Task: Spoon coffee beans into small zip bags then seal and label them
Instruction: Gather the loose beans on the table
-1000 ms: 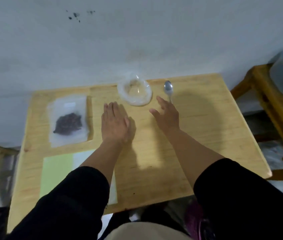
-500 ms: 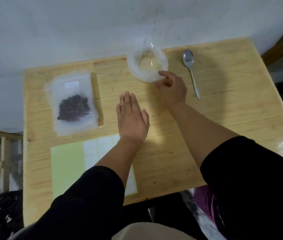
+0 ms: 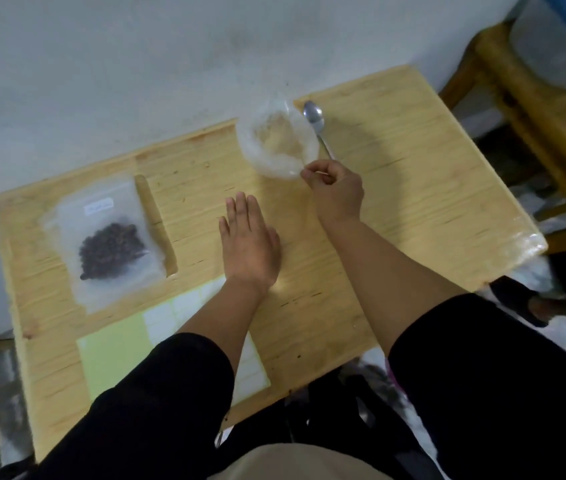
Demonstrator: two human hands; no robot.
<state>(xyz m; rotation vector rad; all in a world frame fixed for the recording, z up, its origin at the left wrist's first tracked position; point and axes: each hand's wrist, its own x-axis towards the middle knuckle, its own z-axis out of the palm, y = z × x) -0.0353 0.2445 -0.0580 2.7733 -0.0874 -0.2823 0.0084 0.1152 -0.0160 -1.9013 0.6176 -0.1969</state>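
Observation:
A small zip bag [image 3: 108, 233] with dark coffee beans and a white label lies flat at the left of the wooden table [image 3: 413, 202]. A clear plastic container [image 3: 276, 143] sits tilted at the table's back edge. My right hand [image 3: 335, 192] pinches its near rim with curled fingers. A metal spoon [image 3: 316, 123] lies just right of the container, its handle end close to my right knuckles. My left hand [image 3: 248, 244] rests flat on the table's middle, fingers straight, holding nothing. A green and white label sheet [image 3: 125, 344] lies at the near left, partly under my left forearm.
A white wall runs right behind the table's back edge. A wooden stool [image 3: 534, 109] stands to the right and carries a tub with a blue lid [image 3: 565, 43]. Dark clutter lies on the floor at the lower right.
My right hand went from open near the spoon to pinching the container's rim. The container now sits tilted and closer to the spoon. My left hand stayed flat on the table.

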